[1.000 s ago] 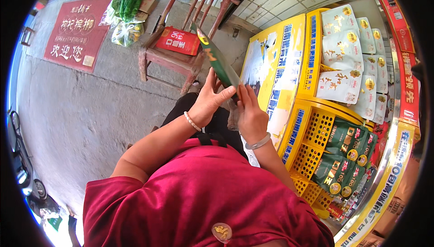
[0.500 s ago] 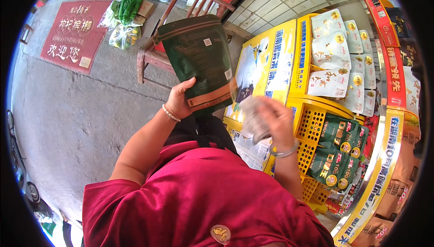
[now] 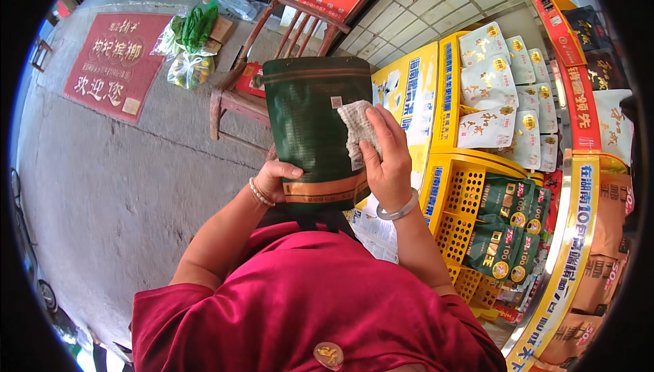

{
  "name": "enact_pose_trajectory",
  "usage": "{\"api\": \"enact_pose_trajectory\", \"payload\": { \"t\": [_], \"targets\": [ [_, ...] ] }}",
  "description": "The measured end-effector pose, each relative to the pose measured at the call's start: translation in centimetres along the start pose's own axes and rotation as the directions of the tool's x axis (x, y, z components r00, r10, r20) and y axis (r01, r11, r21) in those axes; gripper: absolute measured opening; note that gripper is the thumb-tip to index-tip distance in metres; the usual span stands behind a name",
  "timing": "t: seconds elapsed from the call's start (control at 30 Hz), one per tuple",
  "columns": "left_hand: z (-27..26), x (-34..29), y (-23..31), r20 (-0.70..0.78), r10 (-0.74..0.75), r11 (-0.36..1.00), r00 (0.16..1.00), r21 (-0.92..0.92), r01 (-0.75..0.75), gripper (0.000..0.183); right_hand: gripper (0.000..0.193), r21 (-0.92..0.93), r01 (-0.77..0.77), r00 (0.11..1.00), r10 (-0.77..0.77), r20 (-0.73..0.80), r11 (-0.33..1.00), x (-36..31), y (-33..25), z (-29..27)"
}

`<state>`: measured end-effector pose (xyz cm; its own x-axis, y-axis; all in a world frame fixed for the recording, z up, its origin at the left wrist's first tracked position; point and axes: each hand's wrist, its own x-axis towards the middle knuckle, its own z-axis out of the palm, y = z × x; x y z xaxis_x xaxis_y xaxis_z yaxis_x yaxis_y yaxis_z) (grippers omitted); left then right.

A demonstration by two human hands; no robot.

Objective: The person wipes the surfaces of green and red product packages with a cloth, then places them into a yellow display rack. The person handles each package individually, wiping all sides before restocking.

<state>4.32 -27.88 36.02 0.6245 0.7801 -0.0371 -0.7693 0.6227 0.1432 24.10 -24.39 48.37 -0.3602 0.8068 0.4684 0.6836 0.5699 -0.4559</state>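
The person is holding a dark green foil pouch (image 3: pixel 310 130) upright in front of the chest, its flat printed face turned toward the camera. The left hand (image 3: pixel 276 180) is gripping the pouch's lower left corner, fingers curled closed around the gold-banded bottom edge. The right hand (image 3: pixel 386 157) is pressing a crumpled grey cloth (image 3: pixel 357 131) against the upper right part of the pouch, the fingers lying nearly flat over the cloth, with a pale bangle (image 3: pixel 398 208) on that wrist and a bead bracelet (image 3: pixel 257 193) on the left one.

Judging from this, the wiping step is in hand: the cloth is covering only the right side of the face, so most of the surface looks not yet covered. The next move calls for drawing the cloth across or down the pouch while the left hand is keeping the bottom edge steady, since the thin pouch would likely flex under pressure.

To the right, a yellow display rack (image 3: pixel 470 188) is holding matching green pouches (image 3: pixel 507 225) in its lower basket and white pouches (image 3: pixel 494 82) higher up. Behind the held pouch a wooden chair (image 3: pixel 238 103) is standing on the concrete floor (image 3: pixel 116 188), with what seems to be bagged green vegetables (image 3: pixel 191 38) further off, though that part is small.
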Motion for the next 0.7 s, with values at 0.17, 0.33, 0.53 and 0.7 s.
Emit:
{"api": "enact_pose_trajectory", "payload": {
  "t": [0.17, 0.33, 0.53, 0.7],
  "targets": [
    [-0.1, -0.5, -0.4, 0.035, -0.127, 0.989, 0.991, 0.08, 0.124, 0.068, 0.046, -0.152, 0.115, 0.992, -0.121, -0.03, 0.982, 1.9, -0.3, -0.7],
    [-0.6, -0.8, -0.9, 0.059, -0.186, 0.973, 0.981, 0.153, 0.175, 0.063, 0.047, -0.293, 0.097, 0.985, -0.133, -0.107, 0.951, 3.6, -1.4, -0.6],
    [-0.5, -0.5, -2.1, -0.183, -0.22, 0.973, 0.958, 0.029, 0.229, 0.065, 0.042, -0.328, 0.125, 0.991, -0.137, -0.012, 0.936, 3.7, -3.7, 0.8],
    [1.1, 0.2, -2.0, -0.052, -0.098, 0.995, 0.994, -0.038, 0.096, 0.083, 0.042, -0.283, 0.17, 0.983, -0.141, 0.121, 0.944, 2.2, -5.2, 1.6]
  ]
}}
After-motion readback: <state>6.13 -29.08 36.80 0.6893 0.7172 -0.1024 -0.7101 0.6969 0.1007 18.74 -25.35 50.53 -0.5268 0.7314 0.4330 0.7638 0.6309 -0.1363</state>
